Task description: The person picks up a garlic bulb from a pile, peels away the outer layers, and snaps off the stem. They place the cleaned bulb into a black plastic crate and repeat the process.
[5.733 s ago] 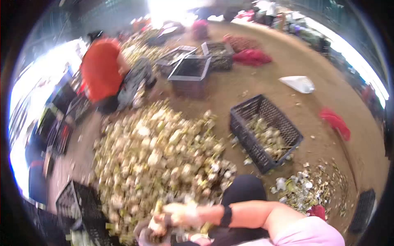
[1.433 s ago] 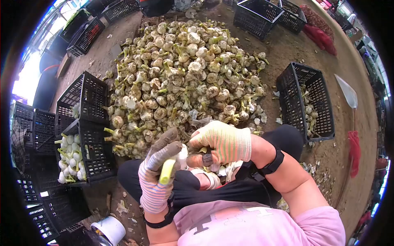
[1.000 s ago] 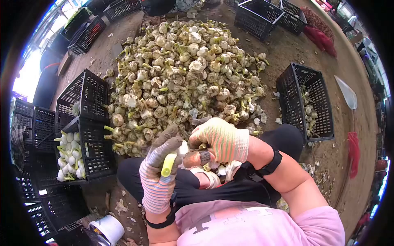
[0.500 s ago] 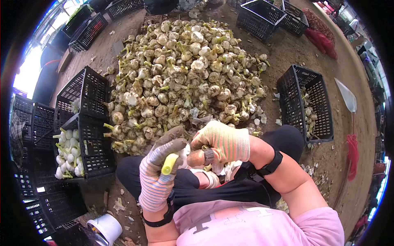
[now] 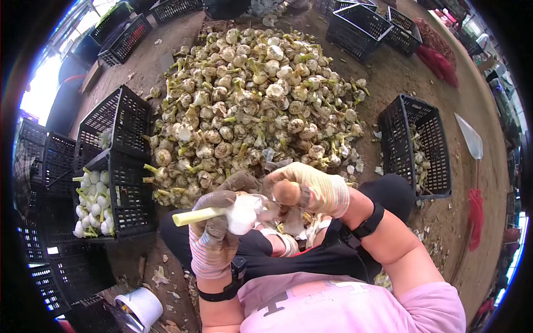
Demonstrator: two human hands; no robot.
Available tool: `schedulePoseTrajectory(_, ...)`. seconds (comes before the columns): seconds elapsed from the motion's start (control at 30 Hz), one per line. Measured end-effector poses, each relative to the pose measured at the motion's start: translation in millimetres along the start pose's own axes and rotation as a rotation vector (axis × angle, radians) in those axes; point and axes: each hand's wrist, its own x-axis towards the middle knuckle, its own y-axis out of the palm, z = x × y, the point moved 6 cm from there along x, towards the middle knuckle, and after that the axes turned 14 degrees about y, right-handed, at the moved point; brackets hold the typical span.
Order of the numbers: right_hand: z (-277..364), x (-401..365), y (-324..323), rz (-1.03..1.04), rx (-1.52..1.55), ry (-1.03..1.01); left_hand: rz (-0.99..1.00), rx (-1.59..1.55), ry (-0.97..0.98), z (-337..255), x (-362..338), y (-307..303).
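Observation:
In my left hand (image 5: 214, 222) is a white garlic bulb (image 5: 244, 213), its cut pale-green stem (image 5: 197, 216) pointing left. My right hand (image 5: 311, 191) is closed at the bulb's right side, thumb bent against the fingers. Blurred papery skin (image 5: 270, 210) stretches between the bulb and that hand. A dark band wraps the right thumb. Both hands wear striped work gloves with dirty fingertips. Just beyond them lies a big heap of soil-stained garlic (image 5: 250, 105).
At left, a black crate (image 5: 130, 194) holds clean white garlic bulbs (image 5: 94, 202). Another black crate (image 5: 416, 147) with some garlic stands at right. A white bucket (image 5: 141, 308) is at lower left. A trowel-like blade (image 5: 470, 136) with red wrapping lies far right.
My left hand has turned the garlic, so its stem now points left and the white bulb shows. My right hand has shifted slightly right, with loosened skin at its thumb.

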Motion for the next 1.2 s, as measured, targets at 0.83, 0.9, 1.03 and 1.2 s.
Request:
schedulePoseTrajectory(0.83, -6.4, 12.7, -26.2, -0.432, 0.176, 0.212, -0.178, -0.325, 0.338, -29.4, 15.0, -56.4)
schedulePoseTrajectory(0.9, -3.5, 10.4, -17.1, -0.449, -0.788, -0.098, -0.445, -0.349, 0.395, -58.8, 25.2, -126.2)
schedulePoseTrajectory(1.03, -13.8, 4.5, 20.8, -0.179, -1.073, 0.166, -0.51, -0.502, 0.825, -147.4, 44.5, -225.2)
schedulePoseTrajectory(1.2, -7.9, 9.6, 16.5, -0.177, -0.923, 0.1, -0.369, 0.327, 0.123, -24.0, 109.6, -92.8)
